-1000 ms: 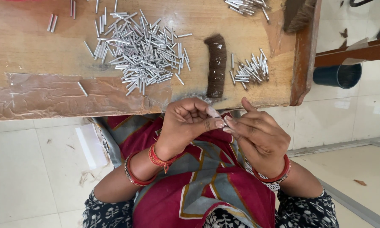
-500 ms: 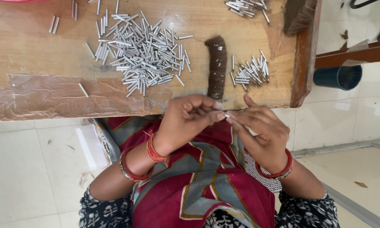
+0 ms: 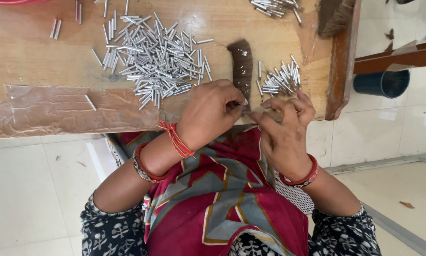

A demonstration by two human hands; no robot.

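Hands meet right at the near edge of the table (image 3: 42, 61), fingertips pinched together just below the dark brush tuft (image 3: 241, 66). The left hand (image 3: 210, 114) is curled tight, thumb and forefinger nipped on something small at the point where the two hands touch; what it is, I cannot tell, it is hidden between the fingers. The right hand (image 3: 284, 128) comes in from the other side, fingers bent and narrow, its tips against the left hand's tips. Whether it grips anything of its own is not clear.

Left of the brush tuft lies the big heap of short silver metal tubes (image 3: 151, 57), scattered every which way on the wood. Right of the tuft sits a smaller bunch of tubes (image 3: 279, 80), close to the right hand's knuckles. A few stray tubes (image 3: 55, 28) lie far left of the tuft, and another cluster (image 3: 274, 7) is above and to the right of it at the table's far side. Beyond the table's right end, well away from the tuft, a dark cylindrical cup (image 3: 383, 83) stands on the tiled floor.
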